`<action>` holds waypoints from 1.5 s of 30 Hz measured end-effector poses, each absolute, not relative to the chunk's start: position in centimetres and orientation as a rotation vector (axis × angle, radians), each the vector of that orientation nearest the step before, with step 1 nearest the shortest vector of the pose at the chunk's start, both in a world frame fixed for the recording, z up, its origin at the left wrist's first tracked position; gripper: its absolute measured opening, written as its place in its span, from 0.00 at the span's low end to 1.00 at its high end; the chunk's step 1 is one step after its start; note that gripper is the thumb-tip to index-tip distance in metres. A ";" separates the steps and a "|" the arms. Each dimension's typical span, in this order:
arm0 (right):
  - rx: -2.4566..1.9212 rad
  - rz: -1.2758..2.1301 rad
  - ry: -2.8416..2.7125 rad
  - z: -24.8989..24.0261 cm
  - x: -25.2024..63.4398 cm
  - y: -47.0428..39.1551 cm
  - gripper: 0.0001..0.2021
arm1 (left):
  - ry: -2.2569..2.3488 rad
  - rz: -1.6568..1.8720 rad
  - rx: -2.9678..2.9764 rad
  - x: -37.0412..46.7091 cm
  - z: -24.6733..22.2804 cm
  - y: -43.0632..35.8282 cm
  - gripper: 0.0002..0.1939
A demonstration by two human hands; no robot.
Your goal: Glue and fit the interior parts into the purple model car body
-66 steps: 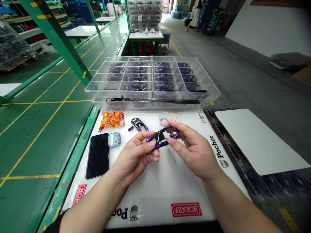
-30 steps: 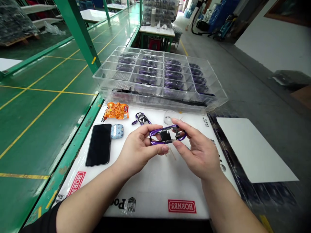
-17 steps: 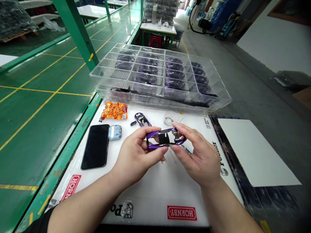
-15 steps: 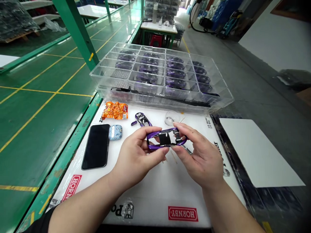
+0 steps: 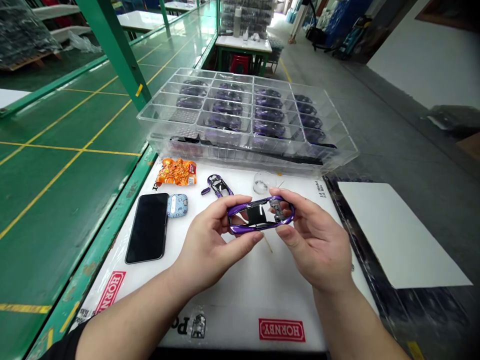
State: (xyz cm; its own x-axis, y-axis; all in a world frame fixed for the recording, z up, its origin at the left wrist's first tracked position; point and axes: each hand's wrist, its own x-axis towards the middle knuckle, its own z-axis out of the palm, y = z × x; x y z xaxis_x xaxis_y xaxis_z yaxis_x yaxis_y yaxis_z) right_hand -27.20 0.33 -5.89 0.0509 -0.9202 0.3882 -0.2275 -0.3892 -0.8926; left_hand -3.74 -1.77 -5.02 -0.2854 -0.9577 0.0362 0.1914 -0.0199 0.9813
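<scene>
A purple model car body [image 5: 256,215] with a black roof and open front and rear sections is held above the white table. My left hand [image 5: 215,240] grips its left end between thumb and fingers. Around its right end, the thumb and fingers of my right hand [image 5: 315,240] are closed. Just behind the held body lies a second purple car part [image 5: 219,186], with a small purple piece [image 5: 205,191] beside it. A small clear round dish [image 5: 264,183] stands behind my right hand. A thin wooden stick [image 5: 267,243] lies below the car body.
Across the back of the table, a clear compartment tray [image 5: 247,145] holds several purple car bodies. To the left lie a black phone [image 5: 147,227], a blue patterned earbud case [image 5: 177,205] and an orange snack packet [image 5: 176,172]. A white board [image 5: 401,235] is at the right.
The car body has shifted slightly right and turned a little, showing more of the grey piece at its right end. My right thumb has moved right along its edge.
</scene>
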 end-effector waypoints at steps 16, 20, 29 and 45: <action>-1.536 -1.366 1.278 -5.2 -26.8 -0.2 0.18 | -0.997 -2.116 0.885 -4.1 -5.4 -2.4 0.31; -1.501 -1.339 1.315 -5.0 -26.6 -0.3 0.19 | -0.974 -2.127 0.883 -4.0 -5.5 -2.5 0.32; -1.453 -1.238 1.212 -5.0 -26.8 -0.5 0.22 | -0.933 -2.155 0.896 -4.1 -5.2 -2.5 0.26; -1.247 -1.270 0.906 -4.9 -26.4 -0.6 0.21 | -0.800 -2.353 0.605 -3.8 -5.2 -2.6 0.18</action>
State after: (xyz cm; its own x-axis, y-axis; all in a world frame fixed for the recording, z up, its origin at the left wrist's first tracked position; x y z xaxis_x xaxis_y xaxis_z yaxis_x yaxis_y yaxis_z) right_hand -26.38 -0.64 -4.92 0.1379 -0.9793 0.1484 0.1784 -0.1228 -0.9763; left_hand -3.76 -2.62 -5.21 -0.7316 -0.6428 -0.2272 0.3713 -0.6551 0.6580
